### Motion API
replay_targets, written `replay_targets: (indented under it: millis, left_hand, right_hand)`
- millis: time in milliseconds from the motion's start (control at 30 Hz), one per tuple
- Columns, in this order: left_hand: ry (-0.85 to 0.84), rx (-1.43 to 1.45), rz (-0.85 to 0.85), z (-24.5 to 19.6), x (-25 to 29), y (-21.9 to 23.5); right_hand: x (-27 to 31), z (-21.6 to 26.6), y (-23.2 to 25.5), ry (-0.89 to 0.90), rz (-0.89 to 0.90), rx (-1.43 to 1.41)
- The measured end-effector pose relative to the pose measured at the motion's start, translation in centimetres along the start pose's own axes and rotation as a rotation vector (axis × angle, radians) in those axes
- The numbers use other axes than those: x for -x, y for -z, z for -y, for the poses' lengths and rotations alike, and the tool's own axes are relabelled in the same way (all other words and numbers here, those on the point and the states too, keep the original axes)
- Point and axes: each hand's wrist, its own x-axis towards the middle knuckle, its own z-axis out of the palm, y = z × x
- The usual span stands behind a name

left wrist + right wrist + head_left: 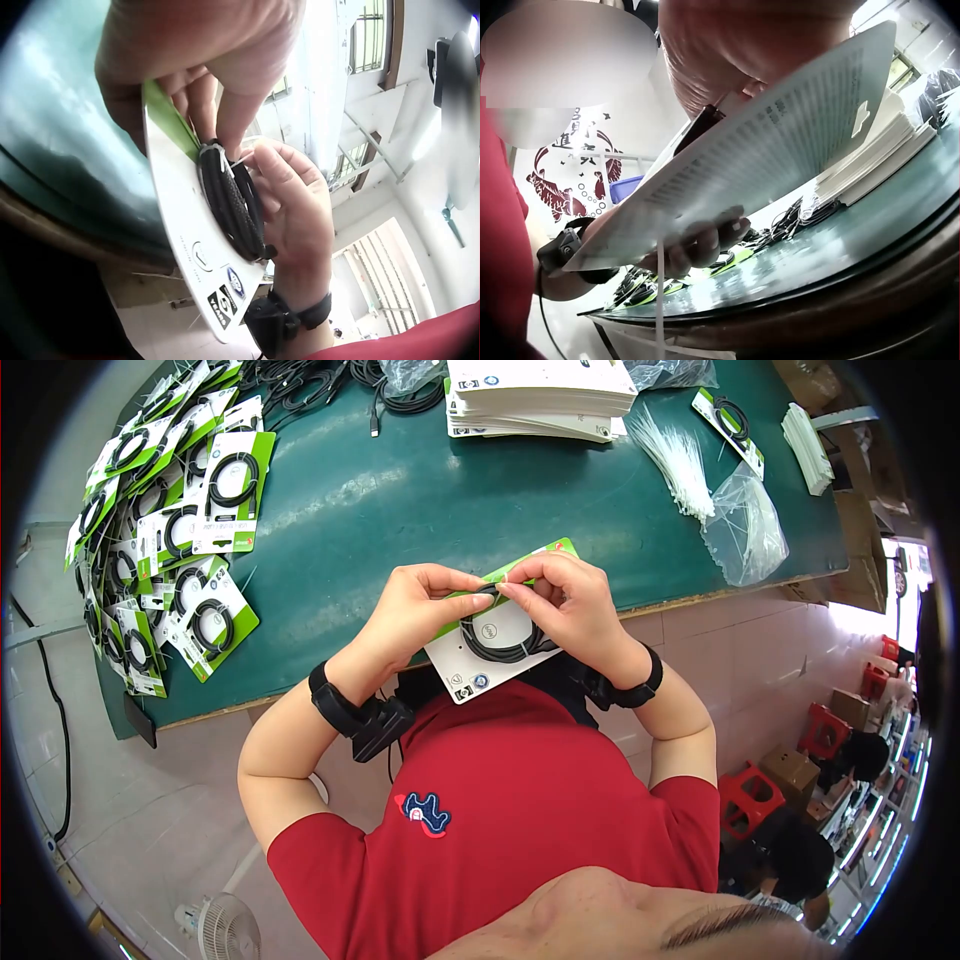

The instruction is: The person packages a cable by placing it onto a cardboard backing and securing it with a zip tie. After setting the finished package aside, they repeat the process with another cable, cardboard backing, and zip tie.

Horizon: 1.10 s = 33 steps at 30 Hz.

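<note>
A white and green card [455,665] carries a coiled black cable [500,653] and is held tilted at the table's front edge. At the top of the coil, my left hand [425,605] pinches the cable between thumb and fingers. Close beside it, my right hand [570,600] pinches the end of a thin white tie [241,159], which loops round the cable in the left wrist view. The right wrist view shows the card's back [757,157], with a white strip [660,300] hanging below it.
Packaged cables [232,480] are heaped at the table's left. Along the back lie loose black cables [300,385] and a stack of cards [540,400]. White ties [672,465], a plastic bag [745,530] and another packaged cable [733,422] are at the right.
</note>
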Motion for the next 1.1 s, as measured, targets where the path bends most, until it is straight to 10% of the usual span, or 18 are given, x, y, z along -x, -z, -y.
replay_targets:
  millis: [433, 1100]
  left_hand:
    - [-0.030, 0.076, -0.022, 0.8, 0.0, 0.1]
    - [-0.051, 0.199, -0.011, 1.5, -0.6, 0.2]
  right_hand:
    - [-0.3, 0.4, -0.6, 0.301, -0.120, 0.179]
    - [0.3, 0.4, -1.2, 0.171, -0.193, 0.175]
